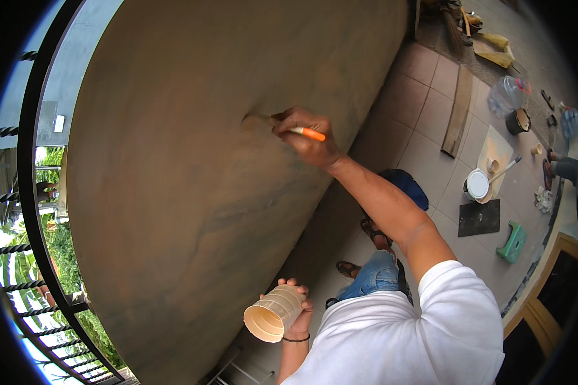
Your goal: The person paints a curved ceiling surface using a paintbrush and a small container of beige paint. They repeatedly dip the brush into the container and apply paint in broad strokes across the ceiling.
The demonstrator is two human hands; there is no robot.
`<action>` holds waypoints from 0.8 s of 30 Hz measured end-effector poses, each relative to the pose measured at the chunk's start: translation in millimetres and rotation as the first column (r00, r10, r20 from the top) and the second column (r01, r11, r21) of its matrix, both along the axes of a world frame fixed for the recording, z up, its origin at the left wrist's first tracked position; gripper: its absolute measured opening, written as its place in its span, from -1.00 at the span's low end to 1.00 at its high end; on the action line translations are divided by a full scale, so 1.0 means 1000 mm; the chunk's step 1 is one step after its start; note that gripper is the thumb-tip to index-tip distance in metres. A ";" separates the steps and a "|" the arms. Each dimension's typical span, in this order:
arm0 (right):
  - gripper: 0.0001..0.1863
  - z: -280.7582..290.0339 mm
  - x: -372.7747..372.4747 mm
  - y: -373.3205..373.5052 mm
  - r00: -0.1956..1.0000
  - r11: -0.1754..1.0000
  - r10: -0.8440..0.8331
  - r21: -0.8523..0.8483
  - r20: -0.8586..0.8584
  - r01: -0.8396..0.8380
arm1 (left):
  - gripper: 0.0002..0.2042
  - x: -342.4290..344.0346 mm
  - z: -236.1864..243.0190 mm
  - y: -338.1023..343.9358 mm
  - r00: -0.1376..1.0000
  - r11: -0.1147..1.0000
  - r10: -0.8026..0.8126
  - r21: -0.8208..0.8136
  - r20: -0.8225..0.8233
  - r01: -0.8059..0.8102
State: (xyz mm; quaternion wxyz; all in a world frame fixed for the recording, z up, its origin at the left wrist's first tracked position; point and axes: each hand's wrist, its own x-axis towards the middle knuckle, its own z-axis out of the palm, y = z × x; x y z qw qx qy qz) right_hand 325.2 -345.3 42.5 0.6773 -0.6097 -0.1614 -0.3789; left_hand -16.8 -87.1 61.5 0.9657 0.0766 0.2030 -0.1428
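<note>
My right hand (309, 142) grips a paintbrush (311, 133) with an orange-ended handle. The brush's bristles meet the upper part of a large brown-grey wall (167, 160), where they show a dark, slightly blurred tip. Lower down, my left hand (304, 316) is wrapped round a cream ribbed cup (281, 310). This cup is tilted with its mouth toward the lower left; its inside looks pale, and I cannot tell how much it holds. Darker streaks and reddish patches mottle the wall's surface.
A black metal railing (27, 138) borders the wall on the left. On the tiled floor lie a wooden plank (458, 112), a clear plastic jug (505, 96), a dark pot (517, 121), a white lidded tub (477, 184), a black sheet (479, 218) and a green stool (512, 242). Another person's leg (565, 168) shows far right.
</note>
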 end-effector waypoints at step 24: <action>-0.71 -0.028 -0.172 0.050 0.738 0.689 0.471 0.724 -0.483 0.034 | -0.49 -0.015 -0.028 0.026 0.998 0.992 -0.043 -0.119 0.040 0.047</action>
